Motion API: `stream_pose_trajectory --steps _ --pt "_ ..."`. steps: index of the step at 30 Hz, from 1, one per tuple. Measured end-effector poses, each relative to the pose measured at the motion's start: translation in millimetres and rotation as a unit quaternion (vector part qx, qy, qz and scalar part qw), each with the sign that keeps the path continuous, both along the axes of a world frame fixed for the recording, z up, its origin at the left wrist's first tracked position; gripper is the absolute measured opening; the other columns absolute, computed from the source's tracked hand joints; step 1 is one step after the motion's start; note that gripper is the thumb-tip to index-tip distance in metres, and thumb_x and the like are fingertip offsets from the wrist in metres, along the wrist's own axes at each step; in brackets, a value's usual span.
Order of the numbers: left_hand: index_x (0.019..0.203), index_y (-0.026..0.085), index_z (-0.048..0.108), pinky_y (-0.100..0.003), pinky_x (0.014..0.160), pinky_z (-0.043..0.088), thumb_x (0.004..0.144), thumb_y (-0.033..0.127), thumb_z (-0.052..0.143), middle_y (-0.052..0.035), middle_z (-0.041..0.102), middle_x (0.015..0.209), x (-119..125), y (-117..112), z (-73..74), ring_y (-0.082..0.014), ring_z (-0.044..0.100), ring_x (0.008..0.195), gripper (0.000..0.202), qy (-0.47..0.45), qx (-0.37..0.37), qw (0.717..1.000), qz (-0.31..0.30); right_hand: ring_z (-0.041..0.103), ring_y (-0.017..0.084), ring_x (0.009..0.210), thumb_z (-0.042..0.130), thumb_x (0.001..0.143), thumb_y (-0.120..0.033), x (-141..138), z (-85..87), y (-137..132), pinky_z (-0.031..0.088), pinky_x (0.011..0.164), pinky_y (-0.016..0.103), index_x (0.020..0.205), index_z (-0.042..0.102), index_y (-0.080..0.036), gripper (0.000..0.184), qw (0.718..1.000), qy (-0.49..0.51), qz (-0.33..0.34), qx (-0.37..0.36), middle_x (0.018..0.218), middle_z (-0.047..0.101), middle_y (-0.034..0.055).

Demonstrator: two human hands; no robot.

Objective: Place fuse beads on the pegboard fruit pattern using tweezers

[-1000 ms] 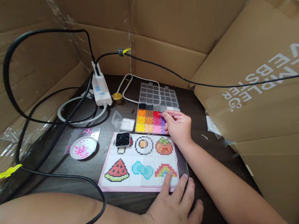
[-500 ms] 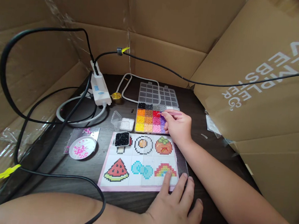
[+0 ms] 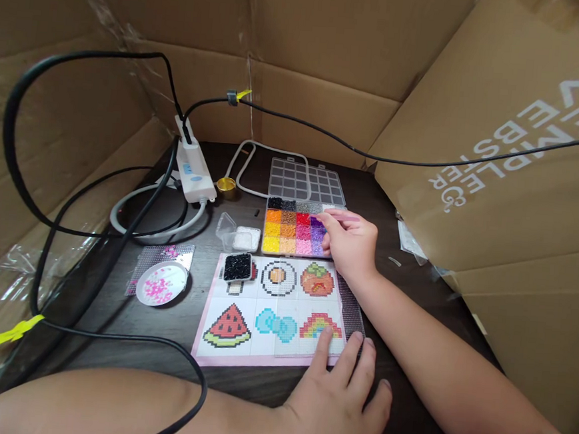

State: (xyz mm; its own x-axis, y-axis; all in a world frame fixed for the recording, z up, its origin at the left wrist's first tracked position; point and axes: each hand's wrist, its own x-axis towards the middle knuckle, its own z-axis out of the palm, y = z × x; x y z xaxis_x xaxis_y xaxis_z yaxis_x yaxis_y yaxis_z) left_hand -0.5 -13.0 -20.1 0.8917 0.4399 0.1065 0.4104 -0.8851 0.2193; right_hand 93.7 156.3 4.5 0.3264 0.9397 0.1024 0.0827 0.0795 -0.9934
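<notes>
My right hand [image 3: 353, 245] is closed around pink tweezers [image 3: 347, 217], over the right side of a compartment box of coloured beads [image 3: 279, 230]. Their tips are near the red and purple compartments; any bead in them is too small to make out. My left hand [image 3: 338, 395] lies with fingers spread on the lower right of a pattern sheet [image 3: 225, 358], by the rainbow picture. A clear pegboard [image 3: 308, 355] covers the sheet's right part. A small box of black beads [image 3: 238, 267] stands on the sheet's upper left.
Left of the sheet, a white dish [image 3: 176, 293] of pink beads rests on another pegboard [image 3: 183, 255]. Behind are a box of white beads [image 3: 246, 239], a gold cup [image 3: 226, 184] and a power strip [image 3: 195, 173]. Black cables [image 3: 124, 339] loop at left; cardboard walls [image 3: 318, 112] surround the table.
My right hand has shifted slightly to the right with the tweezers, their tips moving from the red compartment toward the purple one. My left hand stays in place on the sheet.
</notes>
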Motion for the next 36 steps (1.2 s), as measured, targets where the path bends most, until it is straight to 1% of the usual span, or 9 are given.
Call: stream_pose_trajectory --steps 5,8,10,13,16,20,23,28,36 --pt "0.142 0.017 0.048 -0.072 0.105 0.017 0.084 0.067 0.054 -0.0275 0.03 0.154 1.6 -3.5 4.8 -0.0437 0.025 0.143 0.076 0.0 -0.039 0.999 0.017 0.046 0.009 0.033 0.072 0.076 -0.036 8.1 21.5 -18.1 0.037 0.029 0.022 0.082 0.072 -0.015 0.021 0.998 0.015 -0.012 0.057 0.052 0.062 -0.0009" --pt "0.143 0.018 0.047 -0.071 0.108 0.01 0.083 0.064 0.057 -0.0269 0.027 0.155 2.3 -7.9 4.3 -0.0428 0.022 0.144 0.076 -0.007 -0.046 0.998 0.035 0.045 0.007 0.033 0.075 0.075 -0.038 18.4 36.8 -41.2 0.035 0.028 0.022 0.082 0.071 -0.016 0.024 0.996 0.023 -0.022 0.079 0.063 0.069 0.0027" --pt "0.143 0.018 0.047 -0.07 0.109 0.007 0.083 0.063 0.058 -0.0264 0.026 0.156 2.3 -10.4 3.0 -0.0423 0.021 0.145 0.076 -0.014 -0.044 0.998 0.043 0.046 0.007 0.033 0.077 0.074 -0.038 27.1 41.2 -59.8 0.035 0.029 0.021 0.084 0.071 -0.017 0.024 0.997 0.019 -0.035 0.073 0.071 0.073 0.0048" --pt "0.142 0.018 0.048 -0.069 0.11 0.003 0.083 0.061 0.058 -0.0255 0.027 0.156 1.9 -12.4 1.8 -0.0419 0.019 0.146 0.074 -0.025 -0.038 0.998 0.049 0.044 0.006 0.033 0.078 0.075 -0.036 40.7 35.5 -85.5 0.033 0.028 0.021 0.087 0.072 -0.016 0.024 0.998 0.02 -0.044 0.03 0.081 0.076 0.0083" --pt "0.142 0.018 0.048 -0.068 0.11 0.001 0.084 0.059 0.057 -0.0255 0.026 0.156 1.9 -12.3 2.5 -0.0416 0.018 0.146 0.072 -0.025 -0.036 0.998 0.047 0.044 0.005 0.032 0.08 0.074 -0.033 51.7 20.4 -100.6 0.033 0.028 0.02 0.086 0.072 -0.015 0.023 0.997 0.052 -0.053 0.0 0.086 0.077 0.0105" --pt "0.142 0.018 0.049 -0.067 0.111 0.004 0.086 0.058 0.056 -0.025 0.027 0.156 2.7 -11.0 4.6 -0.0409 0.018 0.147 0.069 -0.018 -0.039 0.998 0.045 0.043 0.005 0.031 0.08 0.073 -0.032 58.8 2.9 -104.1 0.033 0.028 0.02 0.084 0.071 -0.015 0.022 0.995 0.09 -0.039 -0.023 0.083 0.077 0.0109" --pt "0.143 0.018 0.048 -0.061 0.113 0.01 0.086 0.056 0.057 -0.025 0.027 0.156 2.7 -10.5 5.2 -0.0412 0.02 0.146 0.07 -0.016 -0.033 0.998 0.042 0.044 0.005 0.032 0.079 0.075 -0.033 60.4 -3.3 -103.9 0.034 0.029 0.02 0.085 0.071 -0.015 0.023 0.995 0.092 -0.009 -0.035 0.083 0.077 0.0103" --pt "0.142 0.016 0.05 -0.052 0.114 0.016 0.085 0.055 0.059 -0.0253 0.03 0.155 2.0 -10.1 3.8 -0.0403 0.022 0.146 0.07 -0.018 -0.024 0.999 0.037 0.044 0.008 0.031 0.077 0.077 -0.036 60.5 -5.5 -108.9 0.037 0.03 0.02 0.086 0.073 -0.015 0.024 0.994 0.065 0.035 -0.078 0.059 0.07 0.0047" --pt "0.14 0.017 0.053 -0.05 0.115 0.014 0.082 0.056 0.063 -0.026 0.031 0.154 3.2 -7.6 5.4 -0.0395 0.024 0.146 0.07 -0.022 -0.023 0.999 0.041 0.042 0.007 0.029 0.071 0.083 -0.036 56.9 -3.8 -109.8 0.036 0.03 0.019 0.088 0.076 -0.013 0.023 0.991 0.021 0.073 -0.107 0.042 0.058 -0.0005"
